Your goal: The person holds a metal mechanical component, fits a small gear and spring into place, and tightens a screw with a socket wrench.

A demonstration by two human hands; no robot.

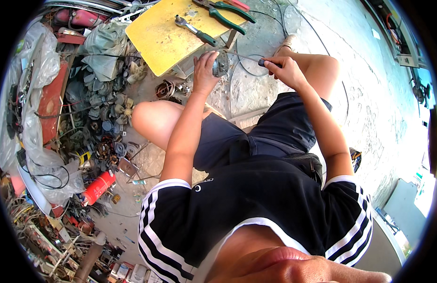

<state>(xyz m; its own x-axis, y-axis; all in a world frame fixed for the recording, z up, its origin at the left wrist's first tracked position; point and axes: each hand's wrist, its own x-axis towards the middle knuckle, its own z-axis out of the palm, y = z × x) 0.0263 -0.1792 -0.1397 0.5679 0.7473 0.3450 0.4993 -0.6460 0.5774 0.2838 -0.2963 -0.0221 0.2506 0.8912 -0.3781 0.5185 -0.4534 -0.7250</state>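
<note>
My left hand is closed around a grey, boxy metal part that looks like a piece of a small motor. A screwdriver with a dark handle is gripped in my right hand. Its thin shaft stretches left toward the top of the metal part; whether the tip touches it I cannot tell. Just beyond my left hand, a low yellow board carries a ratchet wrench with a green grip. Large green-handled pliers lie at the board's far right, beside a red handle.
A heap of scrap motor parts fills the floor on my left, with plastic bags and a red cylinder. Copper windings sit near my left knee. A dark cable crosses the concrete floor on the right.
</note>
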